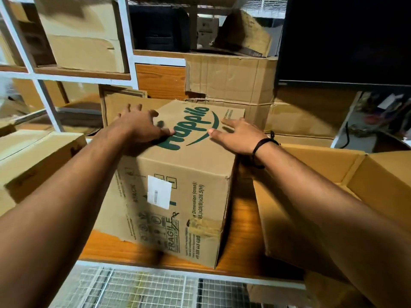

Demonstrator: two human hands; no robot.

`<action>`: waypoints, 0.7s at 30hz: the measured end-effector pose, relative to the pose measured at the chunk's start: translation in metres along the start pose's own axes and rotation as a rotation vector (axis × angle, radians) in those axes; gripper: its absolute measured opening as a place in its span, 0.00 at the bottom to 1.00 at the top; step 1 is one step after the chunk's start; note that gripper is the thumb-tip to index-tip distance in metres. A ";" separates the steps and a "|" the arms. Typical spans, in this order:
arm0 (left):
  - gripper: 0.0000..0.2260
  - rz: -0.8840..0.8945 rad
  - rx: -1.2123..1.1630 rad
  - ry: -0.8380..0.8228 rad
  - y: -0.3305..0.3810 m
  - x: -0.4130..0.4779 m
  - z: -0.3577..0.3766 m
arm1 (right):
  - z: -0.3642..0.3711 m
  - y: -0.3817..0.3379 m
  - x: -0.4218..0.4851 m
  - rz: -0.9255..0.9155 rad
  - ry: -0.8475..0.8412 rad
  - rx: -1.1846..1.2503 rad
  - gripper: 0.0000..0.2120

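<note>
On the box [195, 161], spread hands [139, 126] [239, 136]

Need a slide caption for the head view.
Left hand and right hand spread over the top of a box on a shelf.

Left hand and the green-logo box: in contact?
Touching. The head view shows the left hand spread flat on the top of the box, its thumb pressed onto the green lettering with no gap visible.

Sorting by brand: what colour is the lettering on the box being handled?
Dark green print on the brown cardboard box, head view.
</note>
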State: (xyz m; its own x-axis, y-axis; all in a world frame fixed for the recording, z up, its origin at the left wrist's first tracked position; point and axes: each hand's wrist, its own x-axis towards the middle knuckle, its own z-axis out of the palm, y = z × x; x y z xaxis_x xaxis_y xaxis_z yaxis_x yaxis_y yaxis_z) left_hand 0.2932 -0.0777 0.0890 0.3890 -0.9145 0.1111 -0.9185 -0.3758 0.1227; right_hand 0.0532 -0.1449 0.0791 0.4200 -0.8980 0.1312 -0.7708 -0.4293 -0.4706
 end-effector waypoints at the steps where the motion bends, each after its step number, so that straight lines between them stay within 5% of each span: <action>1: 0.41 -0.050 -0.022 -0.030 -0.005 0.007 0.000 | 0.003 -0.003 0.003 0.015 -0.029 0.003 0.36; 3: 0.44 -0.107 -0.129 -0.124 -0.010 0.018 0.001 | 0.010 -0.006 0.008 0.050 -0.088 0.028 0.38; 6: 0.34 -0.066 -0.301 -0.207 -0.009 0.025 0.001 | 0.014 -0.014 0.013 0.041 -0.128 0.051 0.31; 16: 0.23 0.009 -0.419 -0.155 -0.047 0.025 -0.015 | 0.043 -0.059 -0.010 0.006 0.075 0.252 0.23; 21: 0.25 0.035 -0.395 -0.088 -0.081 0.011 -0.053 | 0.068 -0.096 -0.024 -0.052 0.114 0.381 0.12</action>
State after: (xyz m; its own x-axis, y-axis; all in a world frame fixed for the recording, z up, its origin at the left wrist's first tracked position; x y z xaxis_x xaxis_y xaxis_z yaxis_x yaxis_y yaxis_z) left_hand 0.3757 -0.0491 0.1329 0.3349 -0.9414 0.0392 -0.8268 -0.2737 0.4914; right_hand 0.1503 -0.0758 0.0619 0.3809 -0.8904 0.2492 -0.5080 -0.4267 -0.7483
